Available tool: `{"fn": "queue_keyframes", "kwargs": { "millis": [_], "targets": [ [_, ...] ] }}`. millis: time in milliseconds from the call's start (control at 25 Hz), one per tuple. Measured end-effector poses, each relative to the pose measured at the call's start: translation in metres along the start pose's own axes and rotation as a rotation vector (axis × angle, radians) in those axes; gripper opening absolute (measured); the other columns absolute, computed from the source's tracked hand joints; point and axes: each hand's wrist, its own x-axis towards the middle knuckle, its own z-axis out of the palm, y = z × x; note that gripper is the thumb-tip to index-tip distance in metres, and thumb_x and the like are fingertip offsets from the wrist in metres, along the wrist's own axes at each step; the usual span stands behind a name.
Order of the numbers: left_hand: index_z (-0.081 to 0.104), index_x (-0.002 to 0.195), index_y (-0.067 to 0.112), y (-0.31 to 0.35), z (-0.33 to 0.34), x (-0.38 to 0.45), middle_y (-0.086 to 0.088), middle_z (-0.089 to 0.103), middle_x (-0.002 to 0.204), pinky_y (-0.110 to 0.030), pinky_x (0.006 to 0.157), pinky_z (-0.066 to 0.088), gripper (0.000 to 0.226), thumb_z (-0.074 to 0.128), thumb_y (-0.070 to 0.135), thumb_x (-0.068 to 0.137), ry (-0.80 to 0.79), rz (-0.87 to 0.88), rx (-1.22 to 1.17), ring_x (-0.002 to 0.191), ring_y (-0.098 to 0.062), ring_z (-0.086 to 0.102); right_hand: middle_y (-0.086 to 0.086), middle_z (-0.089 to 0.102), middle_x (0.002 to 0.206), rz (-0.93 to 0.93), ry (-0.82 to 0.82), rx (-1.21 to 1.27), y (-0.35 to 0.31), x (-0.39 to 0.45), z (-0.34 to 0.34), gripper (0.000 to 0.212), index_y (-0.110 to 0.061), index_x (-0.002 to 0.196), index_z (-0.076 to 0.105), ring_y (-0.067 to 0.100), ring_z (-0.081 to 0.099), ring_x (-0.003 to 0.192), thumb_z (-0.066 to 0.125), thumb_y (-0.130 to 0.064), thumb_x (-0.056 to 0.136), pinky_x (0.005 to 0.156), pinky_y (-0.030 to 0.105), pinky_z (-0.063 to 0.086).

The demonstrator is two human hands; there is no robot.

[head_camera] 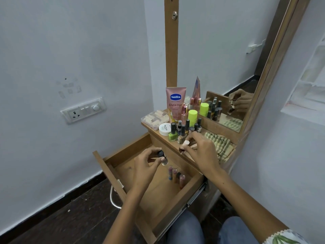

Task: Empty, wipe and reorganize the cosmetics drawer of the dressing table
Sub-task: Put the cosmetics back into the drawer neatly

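Head view: drawer (112, 175) was pulled fully open below the dressing table top (175, 147). Left hand (147, 166) was closed around a clear nail polish bottle with a black cap (162, 156), held over the drawer's back end. Right hand (202, 148) pinched a small bottle with a white cap (184, 146) at the table's front edge; a second item may have been in that hand, couldn't tell.

Likely step: refilling the drawer. To do it well, I'd set each bottle upright beside the row already inside, caps up, tight against the back so nothing rolls when the drawer shuts.

Counts:
- In drawer: four lip-gloss-type tubes (175, 176), side by side near the right wall.
- On top: roughly seven nail polish bottles (182, 130) clustered, one green (172, 136).
- One Vaseline tube (175, 104), one lime-capped container (192, 118), one white jar (165, 129), one clear compartment box (154, 118), one folded checked cloth (221, 145).
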Motion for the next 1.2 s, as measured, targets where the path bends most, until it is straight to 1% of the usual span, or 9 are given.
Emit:
{"fn": "queue_keyframes", "kwargs": {
  "millis": [80, 200, 280, 360, 560, 680, 800, 1000, 1200],
  "targets": [
    [0.068, 0.097, 0.024, -0.006, -0.006, -0.001, 0.010, 0.069, 0.091, -0.012, 0.072, 0.053, 0.026, 0.074, 0.007, 0.078, -0.070, -0.013, 0.022, 0.084, -0.001, 0.065, -0.005, 0.067, 0.084, 0.061, -0.099, 0.093, -0.015, -0.011, -0.002, 0.024, -0.017, 0.088, 0.061, 0.008, 0.064, 0.074, 0.080, -0.021, 0.074, 0.061, 0.023, 0.053],
    [0.069, 0.095, 0.021, -0.012, -0.013, -0.001, 0.012, 0.069, 0.089, -0.015, 0.073, 0.054, 0.024, 0.075, 0.006, 0.077, -0.163, -0.051, 0.050, 0.081, 0.003, 0.065, -0.004, 0.070, 0.086, 0.179, -0.352, 0.165, -0.026, -0.031, 0.010, 0.022, -0.019, 0.088, 0.067, 0.006, 0.068, 0.075, 0.081, -0.012, 0.073, 0.065, 0.029, 0.059],
    [0.069, 0.095, 0.018, -0.015, -0.016, -0.001, 0.011, 0.069, 0.089, -0.018, 0.074, 0.055, 0.024, 0.077, 0.006, 0.075, -0.206, -0.080, 0.068, 0.081, 0.003, 0.066, -0.002, 0.073, 0.088, 0.188, -0.472, 0.072, -0.026, -0.043, 0.022, 0.017, -0.020, 0.088, 0.072, 0.009, 0.069, 0.076, 0.079, -0.015, 0.073, 0.071, 0.033, 0.059],
    [0.069, 0.095, 0.017, -0.018, -0.019, 0.001, 0.011, 0.069, 0.090, -0.020, 0.075, 0.056, 0.025, 0.077, 0.004, 0.075, -0.256, -0.089, 0.101, 0.081, 0.004, 0.066, -0.002, 0.073, 0.091, 0.162, -0.540, -0.118, -0.027, -0.049, 0.028, 0.015, -0.025, 0.092, 0.074, 0.013, 0.067, 0.080, 0.076, -0.025, 0.076, 0.073, 0.029, 0.056],
    [0.070, 0.097, 0.012, -0.023, -0.025, 0.003, 0.005, 0.071, 0.091, -0.021, 0.076, 0.057, 0.027, 0.079, 0.003, 0.072, -0.400, -0.121, 0.110, 0.082, 0.002, 0.068, 0.004, 0.070, 0.094, 0.119, -0.605, -0.378, -0.034, -0.050, 0.029, 0.017, -0.026, 0.097, 0.071, 0.023, 0.066, 0.089, 0.072, -0.033, 0.082, 0.070, 0.029, 0.048],
    [0.071, 0.096, 0.017, -0.030, -0.022, 0.002, 0.005, 0.072, 0.090, -0.021, 0.077, 0.056, 0.028, 0.080, 0.006, 0.072, -0.433, -0.110, 0.170, 0.082, 0.002, 0.068, 0.004, 0.070, 0.097, 0.098, -0.617, -0.413, -0.036, -0.054, 0.030, 0.021, -0.026, 0.102, 0.068, 0.024, 0.066, 0.092, 0.072, -0.031, 0.082, 0.071, 0.030, 0.048],
    [0.072, 0.095, 0.018, -0.033, -0.015, 0.000, 0.007, 0.072, 0.090, -0.016, 0.075, 0.055, 0.026, 0.079, 0.008, 0.072, -0.464, -0.089, 0.221, 0.083, 0.001, 0.067, 0.002, 0.070, 0.096, 0.107, -0.620, -0.452, -0.037, -0.053, 0.031, 0.020, -0.026, 0.097, 0.071, 0.024, 0.066, 0.091, 0.075, -0.034, 0.079, 0.070, 0.029, 0.047],
    [0.070, 0.092, 0.023, -0.041, -0.001, -0.006, 0.007, 0.070, 0.091, -0.024, 0.078, 0.057, 0.024, 0.077, 0.008, 0.075, -0.531, -0.097, 0.256, 0.085, -0.003, 0.066, 0.000, 0.071, 0.096, 0.106, -0.635, -0.469, -0.037, -0.054, 0.026, 0.018, -0.026, 0.093, 0.073, 0.021, 0.067, 0.091, 0.077, -0.032, 0.077, 0.066, 0.024, 0.040],
    [0.071, 0.094, 0.020, -0.043, 0.010, -0.012, 0.009, 0.068, 0.089, -0.017, 0.074, 0.053, 0.024, 0.078, 0.009, 0.074, -0.556, -0.092, 0.296, 0.084, -0.002, 0.065, -0.006, 0.072, 0.089, 0.173, -0.615, -0.344, -0.031, -0.049, 0.010, 0.019, -0.028, 0.088, 0.075, 0.014, 0.066, 0.084, 0.081, -0.033, 0.071, 0.071, 0.026, 0.052]
  ]
}}
